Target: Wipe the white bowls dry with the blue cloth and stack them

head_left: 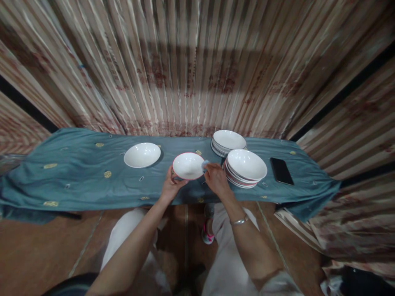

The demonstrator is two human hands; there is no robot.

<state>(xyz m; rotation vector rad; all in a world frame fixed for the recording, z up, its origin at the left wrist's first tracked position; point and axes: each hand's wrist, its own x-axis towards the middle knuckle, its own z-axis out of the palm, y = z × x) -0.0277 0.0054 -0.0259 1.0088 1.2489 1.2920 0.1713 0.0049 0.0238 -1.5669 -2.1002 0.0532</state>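
My left hand (171, 186) grips a white bowl with a red rim (188, 165) by its lower left edge, tilted a little toward me over the table. At the bowl's right rim, my right hand (217, 177) is closed on a small pale-blue cloth or sponge (205, 165), which touches the rim. Most of that pale-blue piece is hidden by the fingers. Just right of my right hand stands a stack of white bowls (247, 165), some with red rims. Behind it is a second stack of white dishes with dark rims (228, 140).
A single white bowl (142, 155) sits on the left part of the table. To the right of the stacks lies a black phone (281, 171). A blue-green patterned cloth (83, 181) covers the narrow table, and a pleated curtain (191, 82) hangs right behind it.
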